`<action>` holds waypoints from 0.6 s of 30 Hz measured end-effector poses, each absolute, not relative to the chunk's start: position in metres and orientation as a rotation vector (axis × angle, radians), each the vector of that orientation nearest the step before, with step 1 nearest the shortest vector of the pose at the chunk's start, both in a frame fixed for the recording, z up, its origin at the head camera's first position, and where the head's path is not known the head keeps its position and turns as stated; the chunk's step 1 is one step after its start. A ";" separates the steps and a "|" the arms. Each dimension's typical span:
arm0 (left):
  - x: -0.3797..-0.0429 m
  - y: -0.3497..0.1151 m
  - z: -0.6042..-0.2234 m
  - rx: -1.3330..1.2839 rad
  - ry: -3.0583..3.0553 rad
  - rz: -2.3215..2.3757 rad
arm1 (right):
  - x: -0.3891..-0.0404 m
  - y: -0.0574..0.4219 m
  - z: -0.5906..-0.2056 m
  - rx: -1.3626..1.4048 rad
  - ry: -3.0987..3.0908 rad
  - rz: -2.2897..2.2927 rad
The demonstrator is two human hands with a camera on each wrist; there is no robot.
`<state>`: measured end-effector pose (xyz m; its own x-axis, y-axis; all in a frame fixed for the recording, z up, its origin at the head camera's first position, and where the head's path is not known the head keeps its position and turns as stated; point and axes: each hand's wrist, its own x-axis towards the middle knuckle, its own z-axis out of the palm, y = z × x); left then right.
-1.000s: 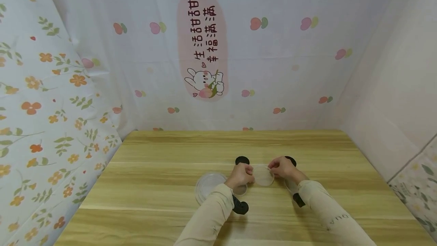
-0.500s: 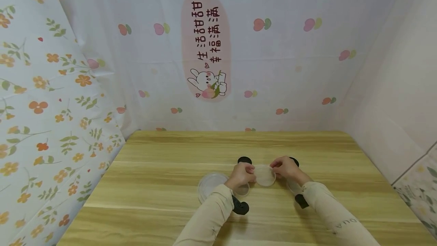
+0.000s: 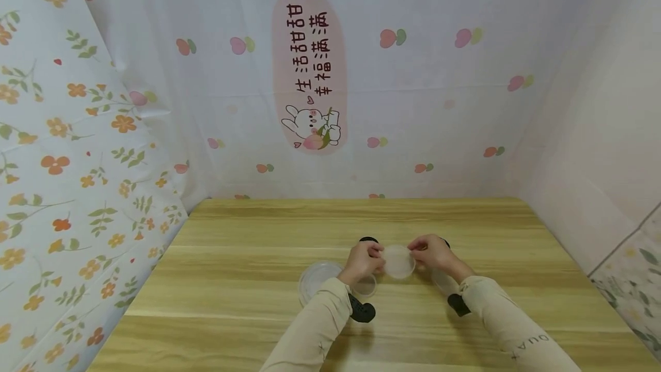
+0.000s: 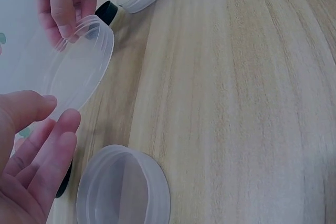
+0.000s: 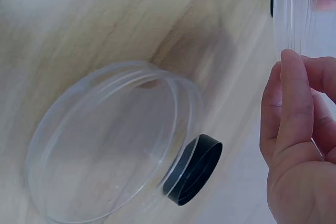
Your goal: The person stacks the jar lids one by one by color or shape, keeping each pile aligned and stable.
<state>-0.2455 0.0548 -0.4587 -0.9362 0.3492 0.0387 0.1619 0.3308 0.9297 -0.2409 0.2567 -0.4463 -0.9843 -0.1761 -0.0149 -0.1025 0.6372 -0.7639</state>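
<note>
A round, clear plastic lid (image 3: pixel 399 262) with a ridged rim is held up between both hands, above the table. My right hand (image 3: pixel 432 254) pinches its rim between thumb and fingers, as the right wrist view shows. On the opposite side, my left hand (image 4: pixel 37 145) holds the rim loosely between thumb and fingertips. Under the left hand, a smaller translucent round lid (image 4: pixel 123 187) stands on the table. Near the right forearm lies another clear round lid (image 5: pixel 105 145), with a black cap (image 5: pixel 193 170) against its edge.
A larger clear round lid or dish (image 3: pixel 316 280) lies left of the left wrist. Black straps or mounts (image 3: pixel 362 310) sit at the wrists. The wooden table (image 3: pixel 248 234) ends at a patterned cloth wall (image 3: pixel 439 131) behind.
The lid stays between both hands and has tilted or risen slightly. The left fingers have shifted a little on its rim; the head view has swayed slightly.
</note>
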 end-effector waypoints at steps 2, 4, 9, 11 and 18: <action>-0.246 0.054 -0.458 0.466 2.436 1.663 | -0.241 0.255 -0.445 -0.226 2.765 -1.279; -0.246 0.053 -0.458 0.462 2.448 1.667 | -0.241 0.254 -0.444 -0.224 2.756 -1.286; -0.248 0.052 -0.456 0.408 2.457 1.667 | -0.240 0.250 -0.441 -0.193 2.735 -1.324; -0.248 0.050 -0.455 0.398 2.472 1.655 | -0.240 0.247 -0.440 -0.181 2.732 -1.335; -0.251 0.041 -0.450 0.428 2.576 1.608 | -0.246 0.239 -0.440 -0.239 2.730 -1.370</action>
